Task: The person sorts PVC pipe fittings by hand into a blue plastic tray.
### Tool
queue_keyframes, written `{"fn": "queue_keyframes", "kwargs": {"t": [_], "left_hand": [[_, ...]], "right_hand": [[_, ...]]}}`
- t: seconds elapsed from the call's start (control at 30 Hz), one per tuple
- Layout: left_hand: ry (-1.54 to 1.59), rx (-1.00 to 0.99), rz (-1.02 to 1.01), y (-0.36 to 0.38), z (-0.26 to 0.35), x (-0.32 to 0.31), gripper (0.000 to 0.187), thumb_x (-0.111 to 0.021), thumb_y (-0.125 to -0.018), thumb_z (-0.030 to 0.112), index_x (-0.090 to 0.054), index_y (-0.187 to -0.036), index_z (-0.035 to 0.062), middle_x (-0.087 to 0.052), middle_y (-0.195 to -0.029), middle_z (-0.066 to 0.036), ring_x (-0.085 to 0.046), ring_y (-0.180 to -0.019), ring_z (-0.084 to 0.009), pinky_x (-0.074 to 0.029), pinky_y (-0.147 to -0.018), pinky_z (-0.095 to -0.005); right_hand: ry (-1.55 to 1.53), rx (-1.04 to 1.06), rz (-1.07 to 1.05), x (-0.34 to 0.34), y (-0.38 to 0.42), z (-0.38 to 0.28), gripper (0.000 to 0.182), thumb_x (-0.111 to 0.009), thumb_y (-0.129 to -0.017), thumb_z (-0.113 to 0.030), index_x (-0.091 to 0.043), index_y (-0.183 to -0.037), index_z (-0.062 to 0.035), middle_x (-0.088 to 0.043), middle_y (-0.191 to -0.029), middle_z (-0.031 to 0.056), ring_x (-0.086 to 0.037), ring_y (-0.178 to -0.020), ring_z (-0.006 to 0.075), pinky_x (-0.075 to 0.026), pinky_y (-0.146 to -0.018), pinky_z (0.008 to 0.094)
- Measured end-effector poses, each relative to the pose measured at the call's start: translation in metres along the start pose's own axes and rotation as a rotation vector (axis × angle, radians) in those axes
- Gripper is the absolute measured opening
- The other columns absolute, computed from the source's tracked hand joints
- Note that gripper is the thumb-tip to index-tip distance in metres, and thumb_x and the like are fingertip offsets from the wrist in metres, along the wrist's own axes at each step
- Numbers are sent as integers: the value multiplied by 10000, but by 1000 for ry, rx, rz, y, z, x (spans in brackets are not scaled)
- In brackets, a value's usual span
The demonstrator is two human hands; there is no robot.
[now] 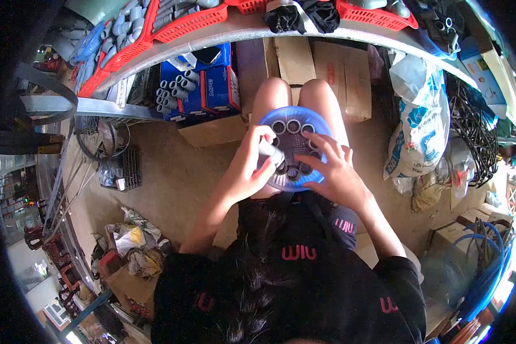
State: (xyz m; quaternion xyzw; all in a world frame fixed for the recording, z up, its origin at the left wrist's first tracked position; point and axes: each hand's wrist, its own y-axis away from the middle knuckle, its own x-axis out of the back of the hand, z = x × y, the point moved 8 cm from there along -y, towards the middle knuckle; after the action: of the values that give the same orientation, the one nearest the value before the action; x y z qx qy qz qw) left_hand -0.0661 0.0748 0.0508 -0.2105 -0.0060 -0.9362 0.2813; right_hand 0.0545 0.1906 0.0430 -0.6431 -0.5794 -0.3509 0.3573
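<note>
My left hand (245, 171) pinches a tubular grey pipe fitting (270, 152); right hand (339, 175), grip unclear, curves over a round blue basket (318, 116) above brown floor (172, 178).

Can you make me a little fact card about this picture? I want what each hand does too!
Middle: blue basket
Inside: grey pipe fittings, mostly around its edge
Left hand: holds a grey fitting
Right hand: fingers spread over the basket; can't tell if touching
Top: red baskets
Far right: white sack
</note>
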Motion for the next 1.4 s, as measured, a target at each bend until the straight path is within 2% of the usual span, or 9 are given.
{"fn": "queue_keyframes", "kwargs": {"t": [0.1,0.3,0.53,0.7,0.77,0.87,1.07,1.17,1.4], "left_hand": [[-169,-128,-6,-10,15,-13,456,-692,-752,-37,-443,-1126,41,-493,-1086,-161,-531,-1057,-354,-427,-931,-434],[-723,-401,-67,-14,-6,-43,248,-745,-691,75,-620,-905,67,-577,-1105,-74,-548,-1084,-259,-404,-904,-415],[-642,-156,-25,-10,4,-34,313,-795,-636,150,-710,-936,113,-595,-1108,-26,-485,-1167,-228,-323,-968,-417],[-277,-30,465,3,-16,48,96,-741,-761,97,-690,-814,35,-656,-743,-69,-638,-740,-218,-474,-721,-370],[-161,160,662,21,-72,85,105,-699,-822,85,-671,-811,-15,-681,-750,-82,-640,-726,-132,-490,-672,-290],[-405,157,795,33,-152,138,83,-702,-771,57,-659,-807,-4,-674,-759,-109,-647,-695,-214,-492,-665,-315],[-893,112,554,-46,-218,195,523,-787,-724,221,-555,-1171,81,-505,-1178,-187,-512,-1109,-375,-431,-917,-477],[-1180,148,490,-83,-255,209,620,-690,-787,529,-574,-1189,70,-495,-1218,-243,-517,-1106,-424,-430,-936,-490],[-1372,98,219,-117,-294,199,645,-633,-801,591,-580,-1258,140,-530,-1256,-191,-540,-1105,-383,-429,-894,-524]], "right_hand": [[-144,-112,172,18,7,13,531,-750,-750,-248,-594,-1256,-218,-407,-1411,125,-402,-1285,318,-313,-997,516],[-150,-217,312,18,18,28,399,-731,-770,-240,-649,-1159,-200,-471,-1351,111,-444,-1228,308,-285,-1020,492],[3,-177,282,12,-20,4,264,-784,-662,-230,-730,-910,-158,-510,-1320,65,-428,-1258,271,-314,-1012,471],[97,-171,205,1,-50,-10,193,-758,-638,-194,-750,-819,-128,-518,-1330,23,-432,-1252,256,-304,-1047,436],[111,-140,210,-7,-53,-7,176,-748,-636,-170,-750,-810,-144,-531,-1320,4,-438,-1244,251,-309,-1050,432],[133,-153,201,-5,-54,-5,177,-756,-617,-135,-738,-793,-150,-525,-1326,3,-438,-1245,256,-320,-1041,442],[169,-135,199,-14,-56,-8,214,-776,-604,-141,-735,-814,-161,-511,-1333,34,-435,-1250,269,-327,-1029,448],[97,-158,202,-1,-55,-12,316,-800,-644,-274,-715,-934,-180,-485,-1352,74,-422,-1259,298,-325,-1007,469],[35,-257,367,33,-10,11,345,-788,-680,-323,-721,-990,-187,-519,-1302,101,-420,-1211,325,-265,-1026,481]]}}
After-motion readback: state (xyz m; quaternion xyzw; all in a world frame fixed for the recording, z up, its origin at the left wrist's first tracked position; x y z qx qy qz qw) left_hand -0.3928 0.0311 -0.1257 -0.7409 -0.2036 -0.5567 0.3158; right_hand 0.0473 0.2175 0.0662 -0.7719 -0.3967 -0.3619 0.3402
